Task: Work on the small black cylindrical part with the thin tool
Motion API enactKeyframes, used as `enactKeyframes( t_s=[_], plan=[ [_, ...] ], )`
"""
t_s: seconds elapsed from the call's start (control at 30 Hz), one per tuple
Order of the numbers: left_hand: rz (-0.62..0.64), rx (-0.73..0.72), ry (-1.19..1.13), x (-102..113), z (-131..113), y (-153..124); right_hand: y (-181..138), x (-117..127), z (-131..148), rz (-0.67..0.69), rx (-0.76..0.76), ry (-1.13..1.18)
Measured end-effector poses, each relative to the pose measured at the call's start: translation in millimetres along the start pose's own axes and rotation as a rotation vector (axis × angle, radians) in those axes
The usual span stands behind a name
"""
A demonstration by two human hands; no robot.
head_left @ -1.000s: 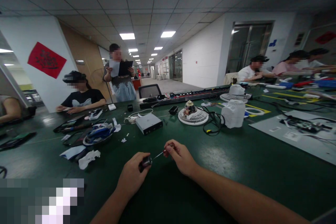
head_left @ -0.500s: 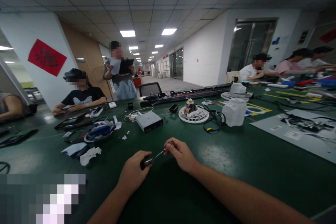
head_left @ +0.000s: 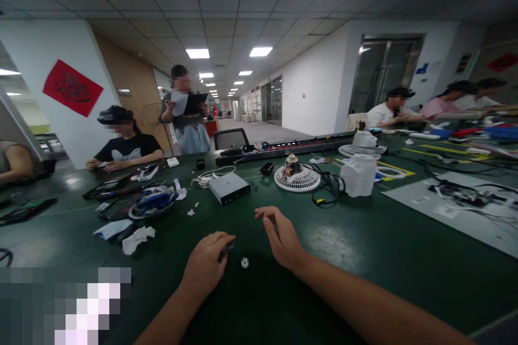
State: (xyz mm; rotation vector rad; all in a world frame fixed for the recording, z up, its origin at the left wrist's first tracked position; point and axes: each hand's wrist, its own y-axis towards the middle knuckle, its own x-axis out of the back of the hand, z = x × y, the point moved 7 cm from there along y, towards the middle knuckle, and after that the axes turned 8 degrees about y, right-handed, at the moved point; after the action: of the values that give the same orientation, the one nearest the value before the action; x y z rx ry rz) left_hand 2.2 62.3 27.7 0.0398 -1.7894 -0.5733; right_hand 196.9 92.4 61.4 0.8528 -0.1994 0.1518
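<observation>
My left hand [head_left: 208, 259] is closed around a small dark part [head_left: 227, 249], mostly hidden by the fingers; its kind cannot be made out. Just to the right of that hand, a small round white disc [head_left: 245, 263] with dark spots shows over the green table. My right hand [head_left: 283, 234] is held up to the right of the disc, its thumb and fingers apart, and I see nothing held in it. No screwdriver shows between the hands.
Ahead stand a grey disc drive [head_left: 229, 188], a small black tray [head_left: 267, 167], a white fan grille with a motor [head_left: 297, 177] and a white plastic housing [head_left: 358, 175]. Cloths [head_left: 138, 240] lie left, a grey panel [head_left: 457, 194] right. Several people are around the table [head_left: 324, 291].
The screwdriver that my right hand held against the dark part is no longer visible. The right-hand fingers have opened. A white disc now shows beside my left hand.
</observation>
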Motion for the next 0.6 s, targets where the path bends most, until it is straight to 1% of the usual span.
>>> enactKeyframes(
  t_s=[0.03,0.07,0.13,0.2,0.23,0.3,0.37,0.43,0.53,0.6],
  plan=[
    [-0.001,0.001,0.015,0.0,-0.1,0.0,0.0,-1.9,3.8,0.044,0.044,-0.032],
    [0.002,0.007,0.022,0.0,-0.3,0.0,-0.4,-6.6,6.9,0.12,0.078,-0.085],
    [0.019,0.025,0.021,0.0,-0.7,-0.1,-4.1,-22.1,9.8,0.332,0.114,-0.227],
    [0.04,0.053,0.006,0.2,-0.6,-0.1,-10.7,-38.1,8.6,0.528,0.111,-0.35],
    [0.048,0.068,-0.004,0.4,-0.2,-0.2,-14.2,-45.0,7.4,0.603,0.103,-0.392],
    [0.058,0.097,-0.026,1.1,0.9,-0.3,-20.1,-55.8,4.4,0.703,0.082,-0.434],
    [0.064,0.116,-0.042,1.4,2.0,-0.6,-23.9,-62.8,2.1,0.758,0.078,-0.452],
    [0.065,0.119,-0.053,1.6,2.2,-0.8,-24.6,-65.3,0.9,0.768,0.087,-0.455],
    [0.054,0.109,-0.059,2.1,1.4,-1.0,-21.8,-62.3,-0.5,0.738,0.08,-0.438],
    [0.044,0.104,-0.06,2.3,1.2,-1.2,-18.7,-57.5,-3.0,0.697,0.039,-0.432]
  ],
)
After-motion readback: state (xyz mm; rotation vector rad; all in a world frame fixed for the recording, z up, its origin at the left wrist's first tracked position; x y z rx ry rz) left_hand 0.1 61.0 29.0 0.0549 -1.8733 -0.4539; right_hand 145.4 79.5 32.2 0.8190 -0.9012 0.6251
